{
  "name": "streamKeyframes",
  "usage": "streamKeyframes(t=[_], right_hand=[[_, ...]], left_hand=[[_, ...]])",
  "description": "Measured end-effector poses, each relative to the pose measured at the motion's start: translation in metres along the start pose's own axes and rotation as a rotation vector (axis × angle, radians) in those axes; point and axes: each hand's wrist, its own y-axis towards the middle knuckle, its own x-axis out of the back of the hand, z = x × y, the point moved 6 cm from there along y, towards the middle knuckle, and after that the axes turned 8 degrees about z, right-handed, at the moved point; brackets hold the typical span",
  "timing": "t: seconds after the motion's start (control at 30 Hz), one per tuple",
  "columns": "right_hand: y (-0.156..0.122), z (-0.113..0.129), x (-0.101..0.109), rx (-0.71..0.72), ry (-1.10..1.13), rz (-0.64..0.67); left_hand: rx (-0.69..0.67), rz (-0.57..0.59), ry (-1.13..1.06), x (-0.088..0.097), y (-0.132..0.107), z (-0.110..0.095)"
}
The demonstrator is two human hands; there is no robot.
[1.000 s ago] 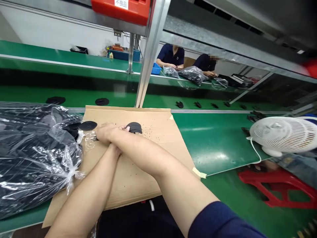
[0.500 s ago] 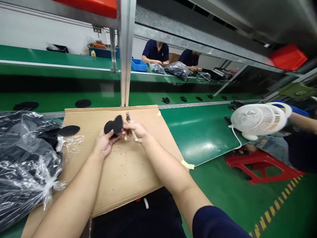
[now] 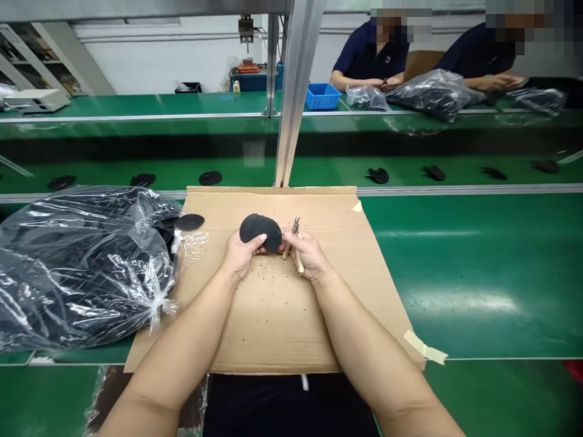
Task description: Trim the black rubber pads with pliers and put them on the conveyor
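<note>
Over the cardboard sheet (image 3: pixel 273 328), my left hand (image 3: pixel 240 254) grips black round pads (image 3: pixel 260 232), thumb across the front. They look like two overlapping discs, or one double-lobed piece; I cannot tell which. My right hand (image 3: pixel 310 254) is closed around a pair of nippers (image 3: pixel 298 246) with pale handles and metal jaws pointing up and away. Its fingertips reach the right edge of the pads. Small dark crumbs lie scattered on the cardboard below. Another black oval pad (image 3: pixel 190 222) rests at the cardboard's left edge, beside a clear plastic bag (image 3: pixel 91 267) filled with black pieces.
Behind the cardboard, a green belt (image 3: pixel 328 173) carries several black pieces. A metal post (image 3: pixel 298 91) rises at the cardboard's far edge. Across the belt, two people work near a blue bin (image 3: pixel 322 96) and plastic bags (image 3: pixel 430 94). Tape (image 3: pixel 426 348) holds the cardboard's right corner.
My view has turned left and levelled, so the fan and red stool have left the picture. The pads, which were spread like wings, now lie flatter together. Both hands keep their hold.
</note>
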Motion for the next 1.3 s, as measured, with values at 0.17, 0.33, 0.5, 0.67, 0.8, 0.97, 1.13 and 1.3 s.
streamKeyframes(t=[0.17,0.33,0.5,0.67,0.8,0.97,1.13,1.3], right_hand=[[-0.01,0.015,-0.006,0.219,-0.429,-0.134],[-0.01,0.018,-0.005,0.269,-0.557,-0.102],[-0.01,0.021,-0.004,0.29,-0.644,-0.067],[-0.012,0.019,-0.009,0.307,-0.687,-0.079],[-0.013,0.018,-0.012,0.291,-0.709,-0.101],[-0.014,0.02,-0.015,0.289,-0.477,-0.046],[-0.017,0.024,-0.016,0.293,-0.419,-0.081],[-0.019,0.027,-0.016,0.303,-0.403,-0.124]], left_hand=[[-0.008,0.036,-0.036,-0.002,-0.003,-0.001],[0.017,0.128,-0.028,-0.005,-0.007,0.002],[0.01,0.162,0.001,-0.007,-0.008,0.002],[-0.02,0.11,-0.006,-0.005,-0.007,0.003],[-0.11,0.168,-0.022,-0.008,-0.009,0.0],[-0.119,0.277,-0.032,-0.016,-0.012,-0.003],[-0.118,0.237,-0.032,-0.016,-0.014,-0.006],[-0.088,0.263,-0.04,-0.022,-0.017,-0.006]])
